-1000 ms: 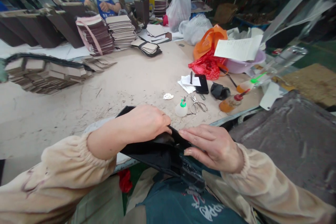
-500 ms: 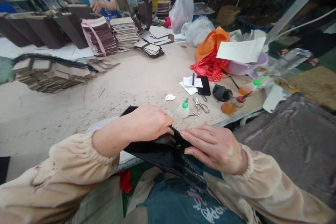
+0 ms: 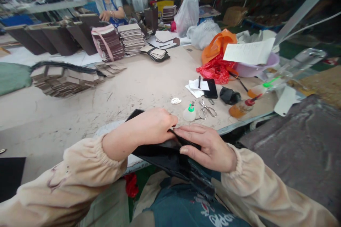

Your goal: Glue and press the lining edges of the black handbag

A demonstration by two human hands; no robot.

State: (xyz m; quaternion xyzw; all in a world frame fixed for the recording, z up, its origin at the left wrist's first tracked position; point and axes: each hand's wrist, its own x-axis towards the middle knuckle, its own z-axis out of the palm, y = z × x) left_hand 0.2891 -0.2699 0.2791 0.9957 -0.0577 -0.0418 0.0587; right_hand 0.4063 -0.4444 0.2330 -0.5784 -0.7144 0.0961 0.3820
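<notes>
A floppy black leather-like piece [image 3: 165, 158] hangs over the table's near edge, partly toward my lap. My left hand [image 3: 154, 126] lies across its upper part, with curled fingers gripping its edge. Close beside it, my right hand [image 3: 207, 145] pinches a folded strip of the same black piece between thumb and fingers. The left fingertips are partly hidden, and so is the piece beneath that forearm. Just beyond my hands stand a small bottle with a green cap [image 3: 189, 112] and a pair of scissors [image 3: 207, 109].
A phone [image 3: 211, 88], white papers [image 3: 195, 87] and amber liquid bottles [image 3: 241, 108] lie to the right. Bundled grey pieces [image 3: 64, 79] rest at left. Farther back are stacked boards [image 3: 131, 39], plastic bags [image 3: 217, 56] and a masked person [image 3: 113, 9] across the table.
My right hand has moved left, nearer my left hand, along the black piece. The whole view has shifted slightly, so the table things appear farther right and lower.
</notes>
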